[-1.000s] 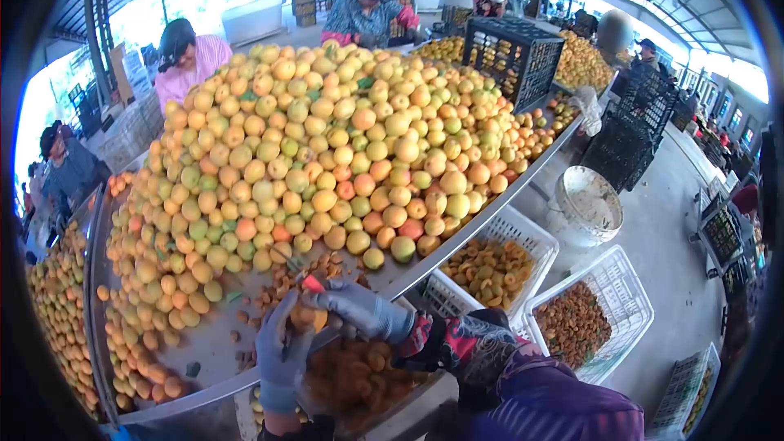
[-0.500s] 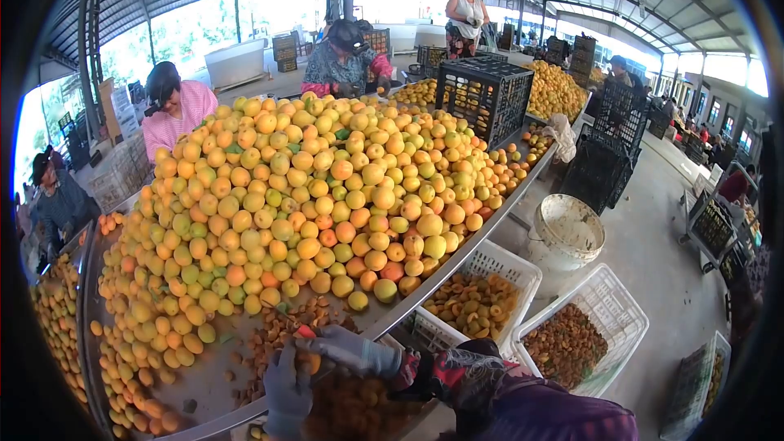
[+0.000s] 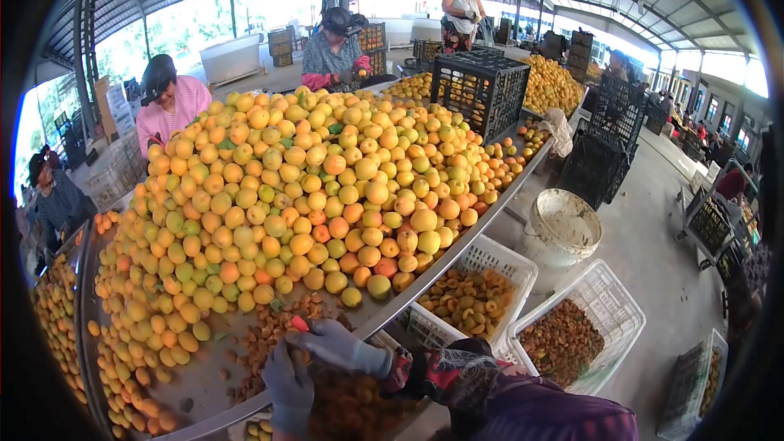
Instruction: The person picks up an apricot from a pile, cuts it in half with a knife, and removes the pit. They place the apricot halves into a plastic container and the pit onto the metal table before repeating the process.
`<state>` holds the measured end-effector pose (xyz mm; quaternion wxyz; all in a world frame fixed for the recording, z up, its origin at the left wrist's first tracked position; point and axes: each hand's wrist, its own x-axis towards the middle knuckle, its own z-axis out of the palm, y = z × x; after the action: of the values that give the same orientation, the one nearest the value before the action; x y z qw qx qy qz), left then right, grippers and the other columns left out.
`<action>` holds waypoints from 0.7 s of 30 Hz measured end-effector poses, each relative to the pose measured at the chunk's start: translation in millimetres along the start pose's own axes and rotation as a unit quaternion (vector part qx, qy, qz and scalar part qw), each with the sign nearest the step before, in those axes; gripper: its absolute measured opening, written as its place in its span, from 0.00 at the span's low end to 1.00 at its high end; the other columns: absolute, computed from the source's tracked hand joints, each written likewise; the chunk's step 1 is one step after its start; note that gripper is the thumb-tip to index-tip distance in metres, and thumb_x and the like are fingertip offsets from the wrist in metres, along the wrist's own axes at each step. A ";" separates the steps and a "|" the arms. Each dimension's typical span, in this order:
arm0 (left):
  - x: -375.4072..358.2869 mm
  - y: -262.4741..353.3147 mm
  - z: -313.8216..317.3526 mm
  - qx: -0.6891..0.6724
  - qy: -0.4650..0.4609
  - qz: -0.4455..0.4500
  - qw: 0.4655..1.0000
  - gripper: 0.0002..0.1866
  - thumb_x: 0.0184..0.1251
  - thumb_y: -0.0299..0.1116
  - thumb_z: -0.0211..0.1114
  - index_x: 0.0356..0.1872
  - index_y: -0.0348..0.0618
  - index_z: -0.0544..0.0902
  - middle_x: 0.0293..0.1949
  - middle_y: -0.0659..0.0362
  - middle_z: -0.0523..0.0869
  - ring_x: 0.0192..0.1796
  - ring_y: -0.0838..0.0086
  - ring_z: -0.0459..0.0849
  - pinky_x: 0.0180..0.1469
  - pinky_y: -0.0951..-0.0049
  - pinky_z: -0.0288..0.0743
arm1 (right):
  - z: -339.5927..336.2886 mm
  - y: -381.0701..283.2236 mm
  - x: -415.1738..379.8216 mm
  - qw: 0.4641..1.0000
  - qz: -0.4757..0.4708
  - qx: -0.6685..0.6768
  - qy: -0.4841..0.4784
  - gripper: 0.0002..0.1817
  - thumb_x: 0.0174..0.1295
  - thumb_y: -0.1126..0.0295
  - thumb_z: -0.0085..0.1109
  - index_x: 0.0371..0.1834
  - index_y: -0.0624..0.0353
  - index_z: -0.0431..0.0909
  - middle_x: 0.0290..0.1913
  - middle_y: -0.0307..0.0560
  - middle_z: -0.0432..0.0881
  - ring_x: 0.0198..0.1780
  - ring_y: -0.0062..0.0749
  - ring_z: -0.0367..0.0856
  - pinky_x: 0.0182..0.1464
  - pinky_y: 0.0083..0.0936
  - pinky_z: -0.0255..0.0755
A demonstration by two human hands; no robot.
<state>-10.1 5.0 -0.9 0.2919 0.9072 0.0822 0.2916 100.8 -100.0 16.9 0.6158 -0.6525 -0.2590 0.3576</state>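
Note:
Both my hands wear grey gloves and meet over the metal table's front edge (image 3: 377, 320). My right hand (image 3: 343, 348) is closed around a small tool with a red end (image 3: 300, 323); its blade, if any, is hidden. Against its fingertips, my left hand (image 3: 287, 388) is closed, and what it holds is too hidden to name. Just behind them lie brown-orange pits or fruit pieces (image 3: 282, 328). A large heap of yellow-orange apricots (image 3: 310, 188) rises beyond. Below my hands, a container of halved fruit (image 3: 359, 408) is partly covered by my arm.
To the right stand a white crate of halved fruit (image 3: 523, 271), a white crate of brown pieces (image 3: 629, 314) and a dirty white bucket (image 3: 563, 229). A black crate (image 3: 480, 90) sits on the table. Several people work around the heap; one person (image 3: 464, 12) stands behind.
The orange fruit seen between my hands before no longer shows clearly. My hands have shifted slightly left and remain together. The camera view has moved a little.

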 end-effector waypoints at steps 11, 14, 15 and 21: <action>4.8 -3.6 -7.9 -0.035 -0.014 0.038 0.999 0.17 0.66 0.26 0.51 0.54 0.29 0.71 0.42 0.40 0.79 0.42 0.43 0.78 0.43 0.54 0.72 | 2.4 8.9 0.4 0.978 -0.156 -0.130 0.042 0.22 0.64 0.50 0.55 0.34 0.63 0.72 0.26 0.57 0.75 0.30 0.50 0.74 0.34 0.35 0.67; 2.8 0.4 -5.8 -0.023 -0.005 0.026 0.999 0.17 0.66 0.26 0.51 0.54 0.29 0.71 0.44 0.40 0.79 0.44 0.43 0.78 0.44 0.54 0.73 | 4.2 5.3 -1.8 0.976 -0.114 -0.180 0.037 0.16 0.65 0.60 0.58 0.39 0.64 0.72 0.27 0.46 0.75 0.33 0.25 0.73 0.38 0.26 0.72; 3.7 2.7 -5.5 -0.023 0.006 0.013 1.000 0.17 0.67 0.27 0.50 0.54 0.29 0.72 0.44 0.40 0.79 0.44 0.43 0.78 0.45 0.54 0.73 | 6.4 9.5 0.3 0.979 -0.135 -0.141 0.055 0.15 0.66 0.61 0.57 0.41 0.64 0.72 0.28 0.45 0.75 0.32 0.25 0.72 0.38 0.26 0.72; 6.5 3.6 1.6 -0.032 0.031 0.011 0.999 0.16 0.68 0.27 0.49 0.54 0.30 0.72 0.45 0.40 0.80 0.45 0.44 0.79 0.46 0.55 0.73 | 5.8 4.8 -6.8 0.982 -0.117 -0.132 0.067 0.14 0.67 0.65 0.52 0.49 0.64 0.73 0.35 0.52 0.78 0.35 0.30 0.75 0.42 0.29 0.73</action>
<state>-4.0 3.4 3.3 0.3151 0.8889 0.0718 0.3248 91.6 -102.2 13.2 0.5782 -0.7156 -0.3362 0.2013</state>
